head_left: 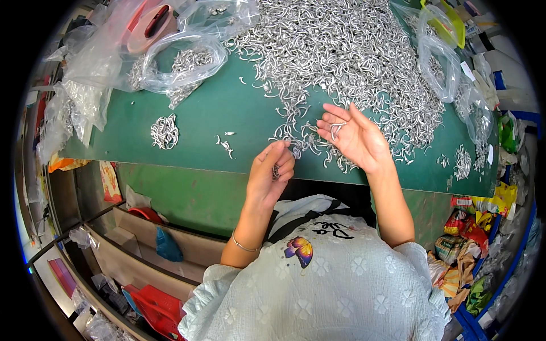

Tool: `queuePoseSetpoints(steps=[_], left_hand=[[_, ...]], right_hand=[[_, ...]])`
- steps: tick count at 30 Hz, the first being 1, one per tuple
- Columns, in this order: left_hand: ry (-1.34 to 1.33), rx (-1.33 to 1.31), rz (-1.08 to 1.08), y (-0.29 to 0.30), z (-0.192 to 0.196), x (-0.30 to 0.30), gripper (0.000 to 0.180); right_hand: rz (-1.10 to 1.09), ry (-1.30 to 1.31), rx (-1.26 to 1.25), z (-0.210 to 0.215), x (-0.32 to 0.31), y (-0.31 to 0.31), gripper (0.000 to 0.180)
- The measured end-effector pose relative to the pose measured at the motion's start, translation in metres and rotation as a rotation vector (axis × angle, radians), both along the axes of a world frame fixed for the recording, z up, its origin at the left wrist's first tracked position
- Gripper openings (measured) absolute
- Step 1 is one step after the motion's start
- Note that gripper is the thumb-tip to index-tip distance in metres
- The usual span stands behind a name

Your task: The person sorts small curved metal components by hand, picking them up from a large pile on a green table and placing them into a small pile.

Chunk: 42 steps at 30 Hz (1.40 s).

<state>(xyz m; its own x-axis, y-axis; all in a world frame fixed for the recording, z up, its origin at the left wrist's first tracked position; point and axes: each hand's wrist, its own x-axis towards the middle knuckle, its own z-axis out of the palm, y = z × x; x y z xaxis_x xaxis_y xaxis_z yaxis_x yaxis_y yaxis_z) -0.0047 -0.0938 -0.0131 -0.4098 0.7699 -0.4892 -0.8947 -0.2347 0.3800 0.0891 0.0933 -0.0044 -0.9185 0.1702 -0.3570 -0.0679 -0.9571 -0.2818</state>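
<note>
A large heap of small curved silvery metal pieces covers the far middle and right of the green table. My left hand is closed around some of these metal pieces just off the table's near edge. To its right, my right hand is turned palm up over the heap's near edge, fingers parted, with a few curved pieces lying in it. A small separate pile of curved pieces sits at the left, and a few loose pieces lie between that pile and my left hand.
An open clear plastic bag with metal pieces stands at the far left, beside a pink container with a dark red object. More clear bags flank the heap on the right. A smaller pile lies near the right corner.
</note>
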Motion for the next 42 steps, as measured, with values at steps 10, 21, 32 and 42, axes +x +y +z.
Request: queuePoseSetpoints(steps=[10,21,32,42], left_hand=[[0.074,-0.05,-0.027,-0.005,-0.001,0.006,0.014],[0.916,-0.401,-0.01,0.023,0.012,0.037,0.014],[0.326,-0.187,-0.008,0.015,0.014,0.029,0.008],[0.494,-0.191,0.146,0.013,0.026,0.031,0.009]], right_hand=[[-0.001,-0.06,0.041,0.012,-0.001,-0.018,0.046],[0.02,-0.101,0.232,0.022,0.0,-0.044,0.041],[-0.025,-0.118,0.228,0.017,0.004,-0.047,0.036],[0.024,-0.097,0.407,0.025,0.019,-0.05,0.018]])
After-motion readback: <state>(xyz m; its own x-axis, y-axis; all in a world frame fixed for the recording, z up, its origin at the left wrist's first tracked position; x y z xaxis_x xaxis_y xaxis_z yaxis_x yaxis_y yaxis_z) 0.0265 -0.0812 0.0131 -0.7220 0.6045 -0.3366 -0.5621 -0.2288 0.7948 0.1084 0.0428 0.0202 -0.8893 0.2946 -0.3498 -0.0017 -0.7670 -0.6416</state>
